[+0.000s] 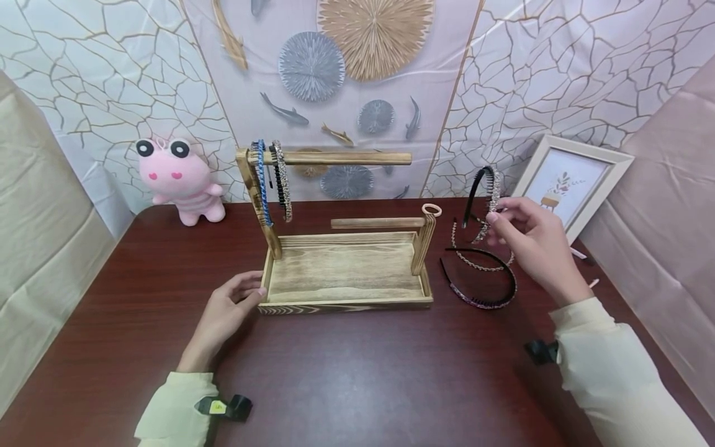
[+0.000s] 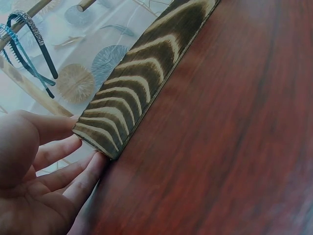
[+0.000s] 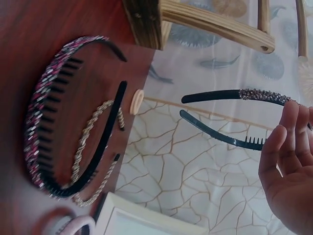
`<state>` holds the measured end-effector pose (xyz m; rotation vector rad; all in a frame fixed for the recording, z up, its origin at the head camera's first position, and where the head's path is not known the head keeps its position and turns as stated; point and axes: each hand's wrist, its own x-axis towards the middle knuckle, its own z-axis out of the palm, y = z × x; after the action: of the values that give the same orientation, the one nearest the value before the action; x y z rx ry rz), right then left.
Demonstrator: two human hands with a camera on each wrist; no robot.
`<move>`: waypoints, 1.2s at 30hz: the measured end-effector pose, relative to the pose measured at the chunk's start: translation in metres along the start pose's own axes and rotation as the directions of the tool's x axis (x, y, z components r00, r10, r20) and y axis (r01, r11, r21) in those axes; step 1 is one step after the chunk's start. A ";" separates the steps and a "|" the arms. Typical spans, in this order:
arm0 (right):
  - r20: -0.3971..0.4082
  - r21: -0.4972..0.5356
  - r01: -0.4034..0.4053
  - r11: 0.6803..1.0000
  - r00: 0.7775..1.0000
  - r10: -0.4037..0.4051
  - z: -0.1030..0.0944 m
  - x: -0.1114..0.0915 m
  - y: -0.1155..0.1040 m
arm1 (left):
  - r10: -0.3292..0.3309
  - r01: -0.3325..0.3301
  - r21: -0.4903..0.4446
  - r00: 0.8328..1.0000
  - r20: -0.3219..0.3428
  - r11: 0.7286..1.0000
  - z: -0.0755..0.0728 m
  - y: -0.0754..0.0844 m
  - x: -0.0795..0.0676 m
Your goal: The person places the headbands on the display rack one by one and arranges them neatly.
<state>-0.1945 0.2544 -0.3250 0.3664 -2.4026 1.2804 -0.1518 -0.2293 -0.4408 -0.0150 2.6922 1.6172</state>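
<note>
My right hand (image 1: 530, 239) pinches a sparkly beaded black headband (image 1: 494, 186) with comb teeth between thumb and fingers, raised over the right side of the table. In the right wrist view both free ends of that headband point away from the fingers. With fairly straight fingers, my left hand (image 1: 226, 310) touches the left end of a wooden stand (image 1: 346, 305) with a tray base. On the stand's upper bar hang a blue headband (image 1: 261, 186) and a glittery headband (image 1: 282, 183). Below the right hand lie a pink-beaded black headband (image 1: 480, 303) and a thin braided gold headband (image 3: 88, 142).
A lower wooden bar (image 1: 377, 223) juts leftward from the right post, with a pale ring (image 1: 432, 210) by its top. A picture frame (image 1: 603, 198) stands at the back right, close to the right hand. A pink plush toy (image 1: 181, 180) sits at the back left.
</note>
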 end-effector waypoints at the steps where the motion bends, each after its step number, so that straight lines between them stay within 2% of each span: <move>1: -0.003 0.006 0.005 1.000 1.000 -0.005 0.002 0.002 -0.001 | -0.002 0.002 0.005 1.000 0.001 1.000 0.000 0.000 0.000; 8: -0.022 0.064 0.009 0.998 1.000 -0.008 0.012 0.014 -0.008 | -0.010 0.010 0.012 1.000 0.004 1.000 0.000 0.000 0.001; 17: -0.046 0.117 0.058 0.991 0.998 -0.053 0.022 0.025 -0.023 | -0.015 0.015 0.011 1.000 0.000 1.000 -0.001 0.001 0.001; 20: -0.050 0.170 0.071 0.983 0.997 -0.063 0.026 0.029 -0.028 | -0.015 0.015 0.006 1.000 -0.002 1.000 -0.001 0.001 0.001; 26: -0.061 0.315 0.094 0.945 0.995 -0.078 0.035 0.034 -0.040 | -0.013 0.013 -0.012 1.000 -0.003 1.000 0.000 0.001 0.000; 36: -0.048 0.357 0.102 0.929 0.995 -0.090 0.052 0.038 -0.054 | 0.002 -0.002 -0.033 1.000 -0.005 0.999 0.000 0.000 0.000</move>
<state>-0.2178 0.1798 -0.2944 0.5554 -2.0900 1.6670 -0.1521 -0.2292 -0.4407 -0.0165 2.6697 1.6644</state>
